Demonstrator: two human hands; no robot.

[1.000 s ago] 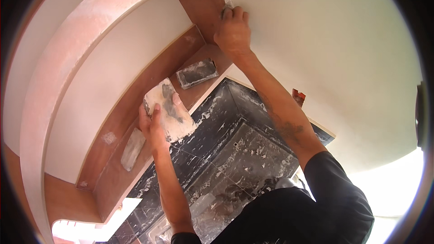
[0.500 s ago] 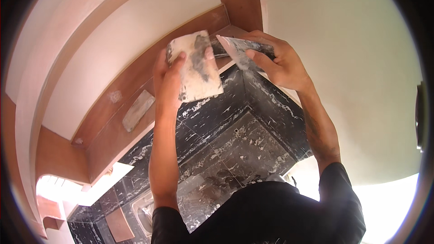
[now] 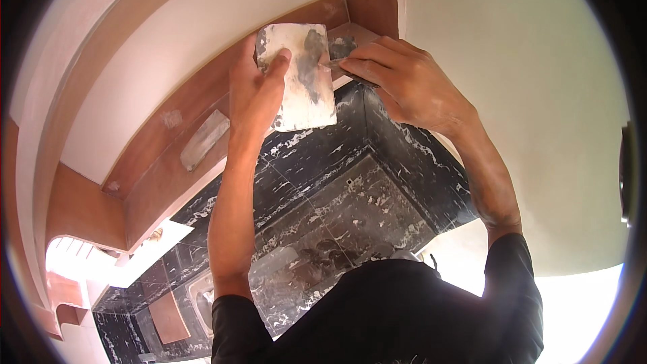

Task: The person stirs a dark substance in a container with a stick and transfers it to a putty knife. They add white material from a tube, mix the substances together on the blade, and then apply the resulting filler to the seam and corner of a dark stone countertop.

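My left hand [image 3: 258,87] grips a flat off-white rectangular plate [image 3: 296,111] smeared with grey, its thumb lying across the face. My right hand [image 3: 411,84] is closed on a thin, dark-smeared scraper [image 3: 360,81], now seen nearly edge-on. The scraper's end is at the plate's right edge; whether it touches is hard to tell. Both hands are raised in front of a reddish-brown wooden ledge [image 3: 175,118]. Most of the scraper is hidden by my right fingers.
Below is a black, white-veined counter [image 3: 377,202] with pale spots and a sink [image 3: 201,296] at lower left. A whitish rectangular patch [image 3: 205,140] shows on the ledge. A pale wall [image 3: 499,94] stands close on the right. A brown panel [image 3: 168,317] is near the sink.
The plate has moved slightly up and right in my left hand. My right hand has turned the scraper from showing its broad face to nearly edge-on, beside the plate.
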